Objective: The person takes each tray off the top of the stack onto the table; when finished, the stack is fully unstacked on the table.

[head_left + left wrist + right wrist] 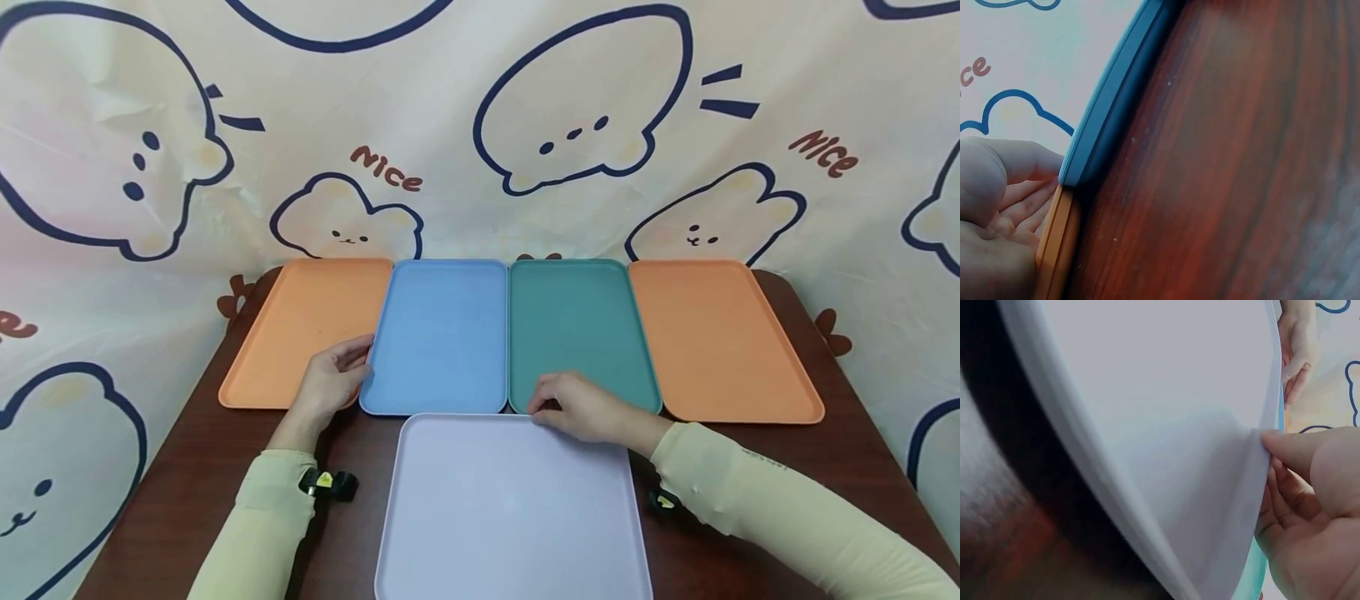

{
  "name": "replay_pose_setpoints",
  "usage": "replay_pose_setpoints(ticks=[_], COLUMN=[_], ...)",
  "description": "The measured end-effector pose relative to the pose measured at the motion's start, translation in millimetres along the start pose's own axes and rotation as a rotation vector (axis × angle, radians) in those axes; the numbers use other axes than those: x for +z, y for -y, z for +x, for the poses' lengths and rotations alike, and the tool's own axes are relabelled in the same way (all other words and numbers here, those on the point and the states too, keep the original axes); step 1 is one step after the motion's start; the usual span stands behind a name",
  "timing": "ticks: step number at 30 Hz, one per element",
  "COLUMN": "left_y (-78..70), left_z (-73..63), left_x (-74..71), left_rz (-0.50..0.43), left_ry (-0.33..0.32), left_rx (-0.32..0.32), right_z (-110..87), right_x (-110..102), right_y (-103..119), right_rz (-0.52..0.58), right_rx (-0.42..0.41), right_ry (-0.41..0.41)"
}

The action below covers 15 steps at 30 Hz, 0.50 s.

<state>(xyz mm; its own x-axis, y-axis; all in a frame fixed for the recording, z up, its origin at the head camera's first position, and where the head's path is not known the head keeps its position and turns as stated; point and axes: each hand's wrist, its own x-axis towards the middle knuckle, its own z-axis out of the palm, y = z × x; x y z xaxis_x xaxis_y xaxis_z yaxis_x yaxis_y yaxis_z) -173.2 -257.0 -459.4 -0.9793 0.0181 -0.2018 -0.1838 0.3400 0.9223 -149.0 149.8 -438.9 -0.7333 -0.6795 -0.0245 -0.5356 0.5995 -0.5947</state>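
Observation:
My left hand (332, 375) is over the right edge of the left orange tray (311, 325), its fingertips right at the left rim of the blue tray (442, 337). In the left wrist view the thumb tip meets the side of the blue tray (1102, 103), above the edge of the orange tray (1055, 244). With thumb and fingers my right hand (577, 406) pinches the far rim of the pale lavender tray (510, 508). The right wrist view shows that thumb on the inner side of the lavender tray's rim (1244, 481), the other fingers behind it.
A green tray (581, 333) lies right of the blue one, and another orange tray (723, 342) at the far right, all in a row. Beneath is a dark brown wooden table (180, 467). A cloth printed with cartoon bears (450, 100) hangs behind and at both sides.

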Motion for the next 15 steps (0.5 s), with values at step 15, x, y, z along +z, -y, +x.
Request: replay_pose_setpoints(ticks=[15], left_y=[-0.6], left_z=[0.3], left_x=[-0.3], left_rz=[0.004], left_ry=[0.004], left_rx=[0.006], right_z=[-3.7], right_x=[7.4], right_y=[3.8], right_rz=[-0.077], right_rx=[0.007], right_ry=[-0.044])
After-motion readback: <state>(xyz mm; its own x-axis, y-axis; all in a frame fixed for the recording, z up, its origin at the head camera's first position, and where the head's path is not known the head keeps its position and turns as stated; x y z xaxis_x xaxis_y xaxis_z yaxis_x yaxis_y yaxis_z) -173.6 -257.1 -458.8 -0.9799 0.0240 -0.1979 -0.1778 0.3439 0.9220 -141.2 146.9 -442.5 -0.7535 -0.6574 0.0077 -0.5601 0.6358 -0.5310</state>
